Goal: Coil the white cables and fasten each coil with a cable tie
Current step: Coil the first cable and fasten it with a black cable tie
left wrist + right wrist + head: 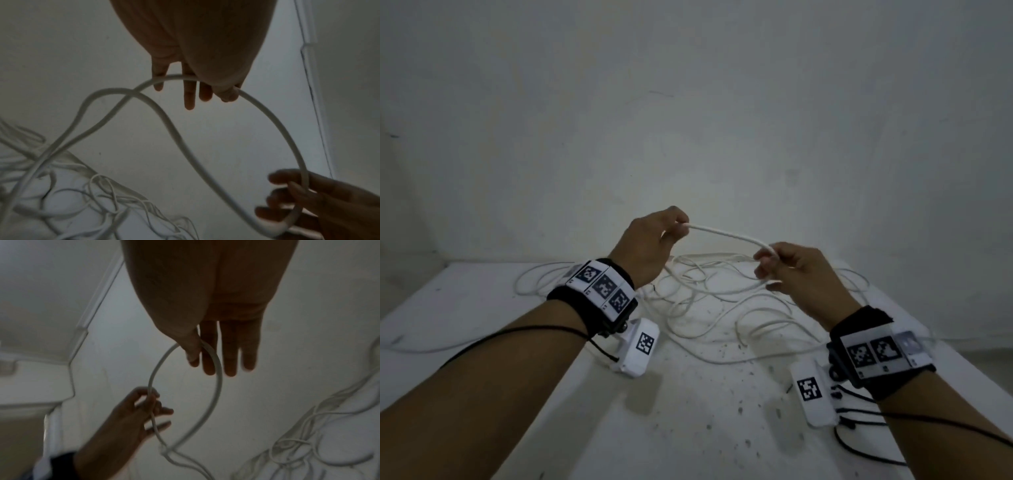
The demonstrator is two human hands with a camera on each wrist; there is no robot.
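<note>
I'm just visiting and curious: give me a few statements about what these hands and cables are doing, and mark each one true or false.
1. Both hands hold the same stretch of white cable. True: the left hand pinches one end of the span and the right hand the other.
2. The held stretch lies flat on the table. False: it hangs raised between the hands, above the table.
3. A loose tangle of white cables lies on the table. True.
4. The cables are already neatly coiled and tied. False: the tangle is loose, and no cable tie shows.
5. Both wrists wear bands with black-and-white square markers. True.
</note>
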